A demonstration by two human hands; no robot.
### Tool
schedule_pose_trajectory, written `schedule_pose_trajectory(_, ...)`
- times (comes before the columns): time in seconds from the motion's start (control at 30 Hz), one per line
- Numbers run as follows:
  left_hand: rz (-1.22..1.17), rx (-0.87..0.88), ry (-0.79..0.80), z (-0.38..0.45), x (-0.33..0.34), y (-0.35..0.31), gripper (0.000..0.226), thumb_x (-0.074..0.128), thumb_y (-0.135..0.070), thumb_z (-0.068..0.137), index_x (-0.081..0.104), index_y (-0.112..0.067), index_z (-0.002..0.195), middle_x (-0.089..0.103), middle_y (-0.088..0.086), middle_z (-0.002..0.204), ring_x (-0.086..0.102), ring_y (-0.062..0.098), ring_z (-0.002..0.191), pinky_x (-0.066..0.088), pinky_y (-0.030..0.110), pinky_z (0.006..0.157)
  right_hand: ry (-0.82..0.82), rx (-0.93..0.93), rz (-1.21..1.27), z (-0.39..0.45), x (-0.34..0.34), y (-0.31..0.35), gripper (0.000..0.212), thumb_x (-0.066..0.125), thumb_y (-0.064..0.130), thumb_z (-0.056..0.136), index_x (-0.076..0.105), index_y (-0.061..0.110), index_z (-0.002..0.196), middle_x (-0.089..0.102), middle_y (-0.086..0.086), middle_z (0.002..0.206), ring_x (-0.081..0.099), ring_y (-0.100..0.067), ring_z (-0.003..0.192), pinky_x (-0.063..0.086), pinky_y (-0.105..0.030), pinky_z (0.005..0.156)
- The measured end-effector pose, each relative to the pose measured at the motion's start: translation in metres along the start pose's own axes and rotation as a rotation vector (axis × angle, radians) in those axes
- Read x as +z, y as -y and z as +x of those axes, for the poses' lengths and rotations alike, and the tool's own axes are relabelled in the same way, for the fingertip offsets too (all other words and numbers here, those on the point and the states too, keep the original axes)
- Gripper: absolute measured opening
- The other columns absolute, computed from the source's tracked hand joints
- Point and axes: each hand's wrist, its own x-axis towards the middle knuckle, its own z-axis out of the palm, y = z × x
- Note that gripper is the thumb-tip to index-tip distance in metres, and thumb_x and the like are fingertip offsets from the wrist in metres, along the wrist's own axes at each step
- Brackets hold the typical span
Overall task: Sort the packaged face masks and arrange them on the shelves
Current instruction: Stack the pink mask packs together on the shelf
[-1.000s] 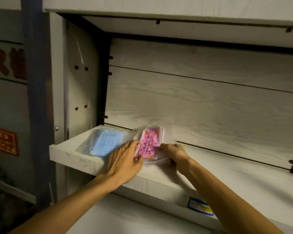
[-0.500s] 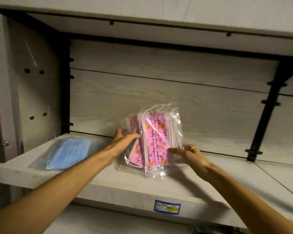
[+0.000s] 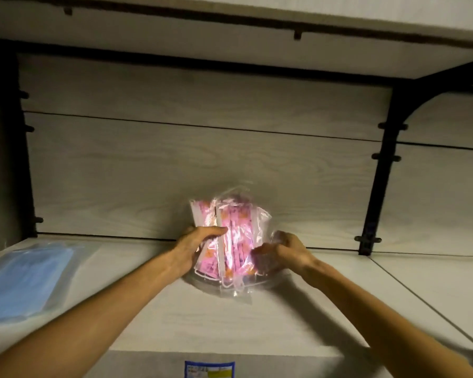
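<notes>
Clear packs of pink patterned masks [image 3: 231, 236] stand upright on the pale wooden shelf [image 3: 257, 323], leaning towards its back panel. My left hand [image 3: 194, 246] grips the packs from their left side, fingers across the front. My right hand [image 3: 279, 255] holds the crinkled plastic at their lower right. A flat pack of blue masks [image 3: 25, 279] lies on the same shelf at the far left, apart from both hands.
Another shelf board [image 3: 257, 36] hangs close overhead. A black bracket post [image 3: 377, 170] stands against the back panel to the right, where the adjoining shelf section [image 3: 434, 290] begins. A blue and yellow price label [image 3: 209, 369] sits on the shelf's front edge.
The view has shifted right and closer. The pink packs, lying low on the shelf a second ago, were lifted upright and now sit further back against the panel, both hands still on them.
</notes>
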Motion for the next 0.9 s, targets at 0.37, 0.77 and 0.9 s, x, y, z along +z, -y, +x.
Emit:
schedule_pose_trajectory(0.37,-0.008,-0.03,0.051,-0.007,0.002,0.007,0.03,0.066,-0.027,0.074,0.068,-0.002,0.091,0.061,0.014,0.089,0.061,0.032,0.083,0.048,0.034,0.081,-0.173,-0.021,0.052,0.024,0.003,-0.026,0.039,0.083,0.027,0.082,0.062,0.01,0.109,0.076,-0.009,0.091,0.075,-0.022,0.072,0.062,-0.038,0.059)
schedule_pose_trajectory(0.77,0.15,0.184,-0.067,-0.014,-0.004,0.017,0.041,0.08,0.005,0.079,0.067,-0.012,0.114,0.077,0.009,0.107,0.075,0.024,0.098,0.061,0.032,0.083,0.02,0.084,0.445,0.004,-0.004,-0.009,0.017,0.068,0.01,0.091,0.068,-0.007,0.09,0.074,-0.018,0.074,0.068,-0.022,0.057,0.054,-0.028,0.051)
schedule_pose_trajectory(0.9,0.096,0.208,-0.162,-0.012,-0.003,0.019,0.028,0.079,-0.005,0.083,0.069,-0.016,0.106,0.078,0.007,0.102,0.075,0.018,0.093,0.06,0.02,0.071,-0.112,0.032,0.361,0.004,-0.007,-0.011,0.016,0.064,0.005,0.093,0.068,-0.01,0.095,0.076,-0.023,0.089,0.074,-0.04,0.079,0.062,-0.036,0.06)
